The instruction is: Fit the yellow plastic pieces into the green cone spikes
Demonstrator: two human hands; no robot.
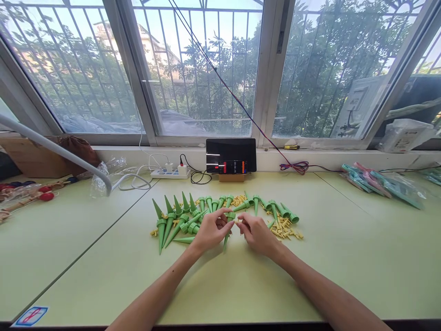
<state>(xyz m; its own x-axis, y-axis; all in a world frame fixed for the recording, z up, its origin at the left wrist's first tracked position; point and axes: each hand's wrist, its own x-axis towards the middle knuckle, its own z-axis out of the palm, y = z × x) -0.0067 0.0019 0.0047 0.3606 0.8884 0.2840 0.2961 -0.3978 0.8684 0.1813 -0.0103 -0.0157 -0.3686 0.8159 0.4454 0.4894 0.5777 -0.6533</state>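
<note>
My left hand is closed around a green plastic spike with a collared top, its tip pointing down toward the table. My right hand pinches a small yellow plastic piece right beside the spike's collar; whether the two touch I cannot tell. More green spikes lie and lean in a cluster on the left, and others lie on the right. Small yellow T-shaped pieces are heaped by my right wrist. A second yellow heap lies behind my hands.
A dark tablet stands against the sill, with a phone on a small stand before it. Left of them is a power strip with cables. Bagged items lie at right, and red-balled wooden toys at far left.
</note>
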